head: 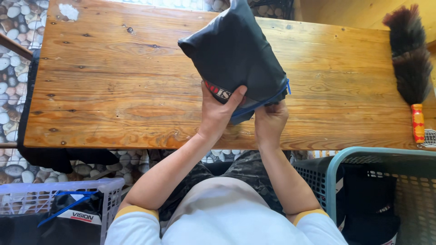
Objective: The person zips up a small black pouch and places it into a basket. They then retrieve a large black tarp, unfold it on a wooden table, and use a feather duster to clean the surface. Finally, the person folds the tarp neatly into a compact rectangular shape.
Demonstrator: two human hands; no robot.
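A folded black garment [236, 50] with a blue trim and a red-and-white printed band is lifted above the wooden table [113, 90]. My left hand [217, 113] grips its near edge, thumb across the printed band. Just to the right, my right hand [270, 120] holds the same edge from beneath, fingers tucked under the blue trim. Both forearms reach up from the bottom of the view.
A dark feather duster [410, 59] with an orange handle lies at the table's right end. A teal laundry basket [345, 159] with dark clothes stands at the lower right. A pale basket [68, 186] holding black cloth stands at the lower left. Pebble flooring surrounds the table.
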